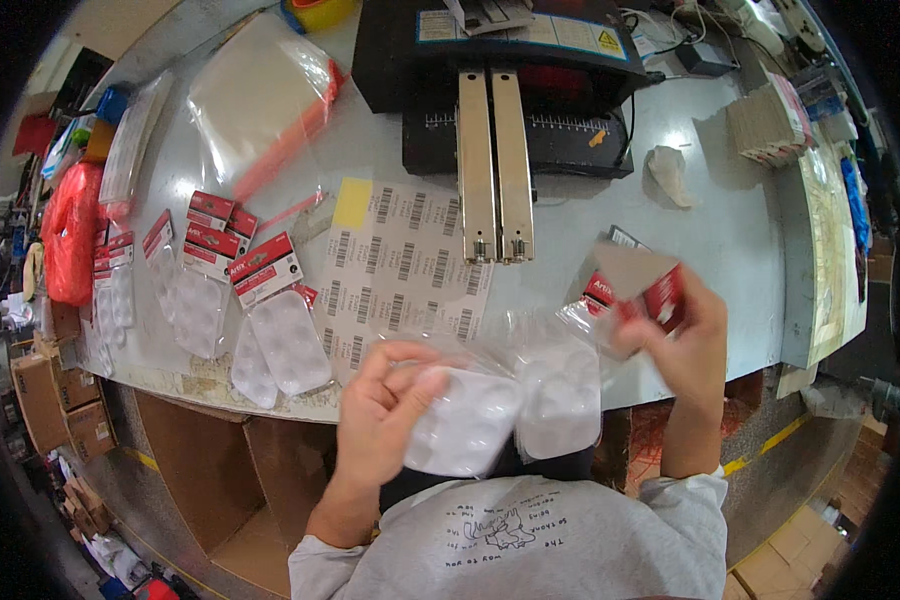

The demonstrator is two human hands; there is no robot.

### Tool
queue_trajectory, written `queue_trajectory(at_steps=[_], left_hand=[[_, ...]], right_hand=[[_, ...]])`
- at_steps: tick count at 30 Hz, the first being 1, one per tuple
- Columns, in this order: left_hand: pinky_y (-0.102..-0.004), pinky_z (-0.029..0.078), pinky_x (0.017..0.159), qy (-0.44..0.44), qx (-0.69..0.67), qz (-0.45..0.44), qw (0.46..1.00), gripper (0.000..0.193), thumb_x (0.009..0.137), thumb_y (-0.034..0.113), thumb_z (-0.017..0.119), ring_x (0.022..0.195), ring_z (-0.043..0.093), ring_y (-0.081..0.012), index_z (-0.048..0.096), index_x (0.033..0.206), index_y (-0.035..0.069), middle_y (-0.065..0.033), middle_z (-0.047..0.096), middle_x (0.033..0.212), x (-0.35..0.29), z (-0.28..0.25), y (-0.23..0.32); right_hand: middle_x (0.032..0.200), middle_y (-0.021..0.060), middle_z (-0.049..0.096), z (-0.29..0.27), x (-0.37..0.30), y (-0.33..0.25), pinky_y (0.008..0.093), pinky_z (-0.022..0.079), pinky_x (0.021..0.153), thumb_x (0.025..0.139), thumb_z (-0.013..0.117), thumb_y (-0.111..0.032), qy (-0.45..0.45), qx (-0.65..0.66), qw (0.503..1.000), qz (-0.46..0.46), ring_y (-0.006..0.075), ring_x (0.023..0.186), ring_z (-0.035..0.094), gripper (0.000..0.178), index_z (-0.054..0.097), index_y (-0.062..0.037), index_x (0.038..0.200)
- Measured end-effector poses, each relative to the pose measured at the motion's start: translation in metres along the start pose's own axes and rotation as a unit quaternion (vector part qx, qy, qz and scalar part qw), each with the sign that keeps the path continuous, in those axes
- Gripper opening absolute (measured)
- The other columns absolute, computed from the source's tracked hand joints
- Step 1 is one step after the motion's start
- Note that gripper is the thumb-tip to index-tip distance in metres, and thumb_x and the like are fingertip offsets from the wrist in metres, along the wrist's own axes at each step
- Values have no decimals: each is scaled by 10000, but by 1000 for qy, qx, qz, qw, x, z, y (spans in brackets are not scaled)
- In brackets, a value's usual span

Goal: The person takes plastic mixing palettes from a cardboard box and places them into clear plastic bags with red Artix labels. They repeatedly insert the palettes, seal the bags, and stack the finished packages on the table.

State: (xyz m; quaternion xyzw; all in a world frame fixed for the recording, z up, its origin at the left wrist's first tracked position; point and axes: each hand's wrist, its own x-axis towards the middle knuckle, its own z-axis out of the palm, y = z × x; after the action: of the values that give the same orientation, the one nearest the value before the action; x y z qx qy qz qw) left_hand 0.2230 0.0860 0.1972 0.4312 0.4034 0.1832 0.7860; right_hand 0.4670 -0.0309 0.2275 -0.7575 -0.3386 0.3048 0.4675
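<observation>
At the front of the desk (740, 220), the left hand (385, 405) pinches a bagged white palette (465, 425); the right hand (685, 335) grips a red card (662, 297). The palette looks light, stiff, film-slick, best held by its rim.

Red plastic bag (70, 235) at left; cardboard boxes (42, 405), lower left; black box (707, 59), upper right; crumpled pale scrap (668, 178) nearer.

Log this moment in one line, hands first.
left hand: pinches bagged white tray | right hand: holds red-and-grey card | table: label sheet, carded white trays at left
</observation>
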Motion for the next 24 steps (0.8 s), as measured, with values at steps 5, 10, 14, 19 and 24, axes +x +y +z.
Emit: queue_trajectory(at_steps=[5,10,14,19,24], left_hand=[[-200,475,756,-49,21,16,998,155,888,46,581,869,596,-83,604,1004,-54,-130,669,985,-4,16,-5],[-202,473,731,-6,9,52,999,162,895,71,580,816,610,-93,616,977,-64,-138,683,916,0,6,-7],[-287,510,724,24,18,62,998,166,884,79,580,759,659,-203,622,932,-74,-186,677,860,-1,10,-6],[-286,510,727,7,71,79,994,178,892,97,575,779,663,-208,612,932,-73,-189,678,856,-6,19,-1],[-286,508,732,47,63,98,992,186,907,112,557,785,659,-195,599,937,-66,-180,679,849,-11,23,-4]], right_hand=[[691,-7,615,40,10,-19,227,433,540,704,798,-230,-240,-64,967,-61,64,597,518,342,651,-4,914],[669,24,620,28,15,-16,205,421,486,747,758,-252,-75,16,995,62,35,558,528,342,639,2,943],[750,45,647,24,11,-16,195,469,551,711,777,-206,-142,136,979,-49,69,633,596,378,640,-13,1006],[656,37,619,31,-6,-9,213,433,517,717,782,-228,-219,7,974,-51,80,540,542,289,685,-32,905],[576,36,580,29,-13,-13,221,396,475,734,774,-214,-98,-54,993,-28,42,507,477,245,698,-16,857]])
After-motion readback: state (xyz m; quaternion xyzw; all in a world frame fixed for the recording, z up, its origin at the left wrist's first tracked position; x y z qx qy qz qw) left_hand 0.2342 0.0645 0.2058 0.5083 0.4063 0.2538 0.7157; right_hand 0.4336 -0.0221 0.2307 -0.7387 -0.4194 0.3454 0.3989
